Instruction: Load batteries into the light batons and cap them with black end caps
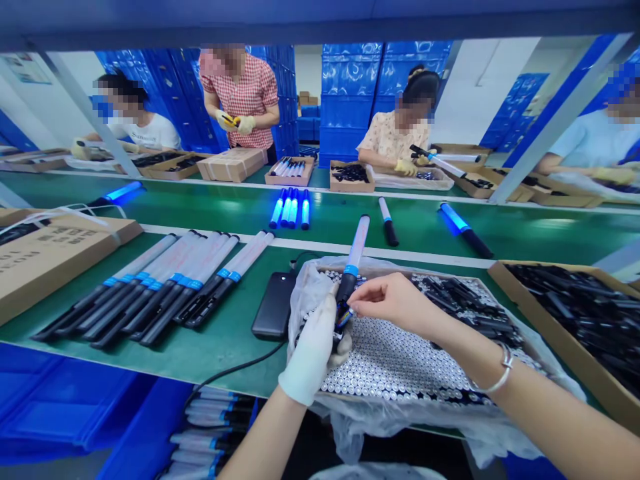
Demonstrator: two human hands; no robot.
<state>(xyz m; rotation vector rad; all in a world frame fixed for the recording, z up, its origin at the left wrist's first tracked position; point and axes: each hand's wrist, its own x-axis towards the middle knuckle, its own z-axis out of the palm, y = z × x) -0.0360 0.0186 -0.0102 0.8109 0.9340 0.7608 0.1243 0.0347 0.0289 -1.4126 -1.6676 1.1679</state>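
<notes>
My left hand (314, 340), in a white glove, is wrapped round the black handle of a light wand (356, 247). The wand points up and away, its pale tube and blue collar above the glove. My bare right hand (387, 300) has thumb and forefinger pinched together at the handle's side, by a small coloured piece (345, 316) too small to make out. Beneath both hands is a plastic-lined box (543, 353) filled with upright batteries (400, 360). Black parts (465, 307) lie on top of the batteries. Left of the glove sits a black power bank (274, 305) with a cable.
Several light wands (165, 287) lie in a row on the green table at left, beside a cardboard box (60, 257). A carton of black parts (575, 313) stands at right. Lit wands (290, 208) rest on the belt (340, 220). Co-workers (240, 100) work across it.
</notes>
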